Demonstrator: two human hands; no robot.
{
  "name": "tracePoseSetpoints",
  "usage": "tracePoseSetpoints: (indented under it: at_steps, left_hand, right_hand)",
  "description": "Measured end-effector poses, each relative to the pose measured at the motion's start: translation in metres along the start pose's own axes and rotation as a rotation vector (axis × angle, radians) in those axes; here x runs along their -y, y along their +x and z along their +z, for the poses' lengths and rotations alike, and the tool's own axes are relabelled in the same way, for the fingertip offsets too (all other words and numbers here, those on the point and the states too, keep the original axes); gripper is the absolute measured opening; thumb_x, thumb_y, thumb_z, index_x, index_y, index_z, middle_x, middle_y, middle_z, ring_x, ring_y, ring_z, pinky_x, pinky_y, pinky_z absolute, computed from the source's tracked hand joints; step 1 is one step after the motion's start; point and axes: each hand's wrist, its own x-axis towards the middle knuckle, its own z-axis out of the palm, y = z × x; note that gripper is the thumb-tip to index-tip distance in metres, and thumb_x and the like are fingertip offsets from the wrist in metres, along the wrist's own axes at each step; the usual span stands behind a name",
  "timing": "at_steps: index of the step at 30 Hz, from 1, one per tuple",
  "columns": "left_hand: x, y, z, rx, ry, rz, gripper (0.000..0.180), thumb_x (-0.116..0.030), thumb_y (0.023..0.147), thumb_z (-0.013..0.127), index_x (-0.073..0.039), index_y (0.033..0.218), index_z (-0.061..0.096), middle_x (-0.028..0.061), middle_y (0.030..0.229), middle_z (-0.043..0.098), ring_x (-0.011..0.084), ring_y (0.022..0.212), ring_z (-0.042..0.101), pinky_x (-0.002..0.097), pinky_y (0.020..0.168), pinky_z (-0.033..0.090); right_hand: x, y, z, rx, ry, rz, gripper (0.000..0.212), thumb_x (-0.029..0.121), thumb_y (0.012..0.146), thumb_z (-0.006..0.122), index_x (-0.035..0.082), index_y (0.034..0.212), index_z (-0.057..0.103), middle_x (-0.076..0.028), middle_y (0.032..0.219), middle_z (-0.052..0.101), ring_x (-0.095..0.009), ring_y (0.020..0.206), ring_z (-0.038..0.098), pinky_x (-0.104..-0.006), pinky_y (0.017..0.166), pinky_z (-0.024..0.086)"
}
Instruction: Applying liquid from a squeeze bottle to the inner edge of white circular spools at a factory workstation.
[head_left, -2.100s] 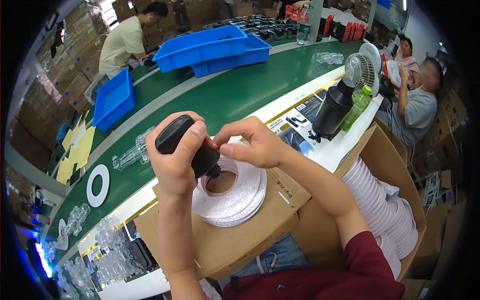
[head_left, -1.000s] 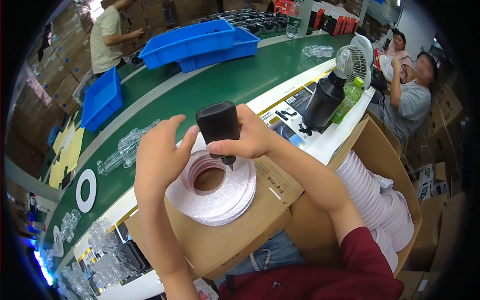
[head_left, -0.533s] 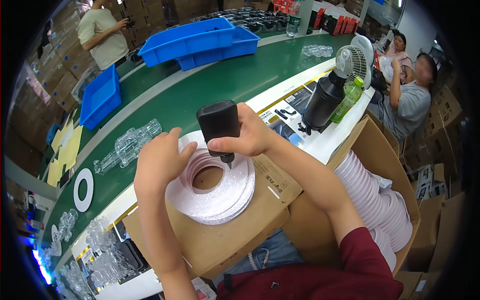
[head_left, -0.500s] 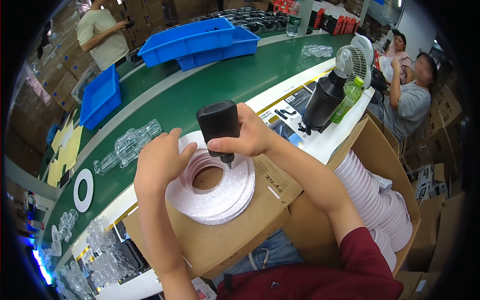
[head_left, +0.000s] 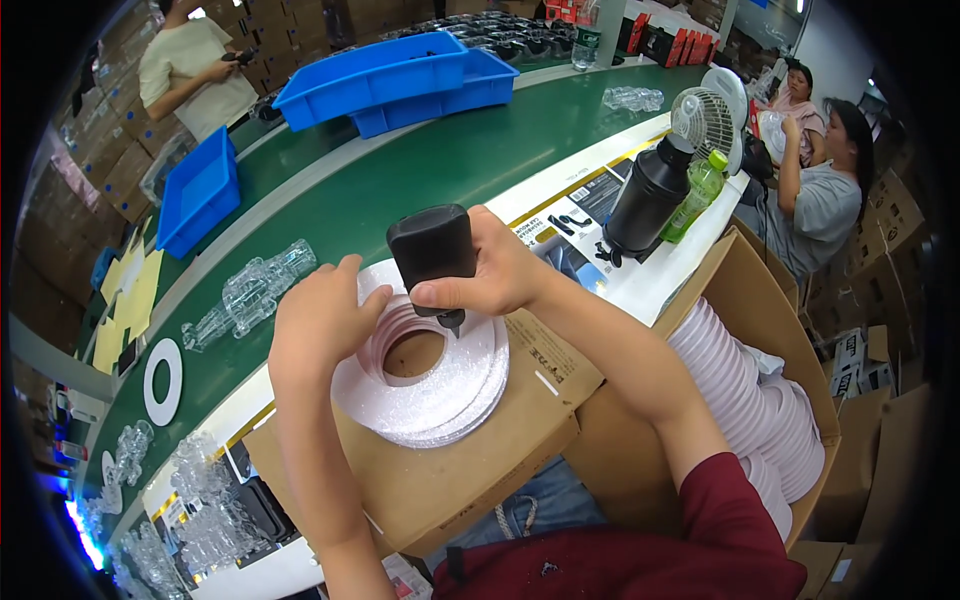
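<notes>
A stack of white glittery flat rings (head_left: 440, 395) lies on a closed cardboard box (head_left: 470, 475) in front of me. My left hand (head_left: 325, 315) rests against the stack's left side, thumb and index finger spread apart; its other fingers are hidden. Tilted nozzle-down over the right part of the top ring is a black squeeze bottle (head_left: 432, 250). My right hand (head_left: 497, 270) is wrapped round it, thumb across its front. The nozzle tip hangs by the ring's surface; whether it touches, I cannot tell.
Beyond runs a green conveyor belt (head_left: 400, 180) with clear plastic trays (head_left: 262, 290), a single white ring (head_left: 163, 381) and blue bins (head_left: 375, 85). At right stand a large black bottle (head_left: 648, 195), a green drink bottle (head_left: 697, 195), a fan (head_left: 703, 122) and an open carton (head_left: 828, 370) of rings.
The black squeeze bottle and my right hand have shifted very slightly left. My left hand and the ring stack stay in place. A seated person at right has turned their head.
</notes>
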Motion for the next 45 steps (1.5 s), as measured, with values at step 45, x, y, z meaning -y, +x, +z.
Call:
tracePoseSetpoints:
  at_steps: [45]
  left_hand:
    - [0.004, 0.007, 0.004, -0.042, -0.064, 0.113, 0.039, -0.029, 0.083, 0.073, 0.0, 0.108, 0.066, 0.0205, 0.098, 0.069, 0.0372, 0.093, 0.067, 0.0457, 0.081, 0.053]
  right_hand:
    - [0.001, -0.001, -0.005, -0.013, -0.048, 0.003, 0.042, 0.017, 0.075, 0.082, 0.002, 0.107, 0.061, -0.004, 0.087, 0.066, -0.011, 0.08, 0.063, -0.0263, 0.071, 0.051]
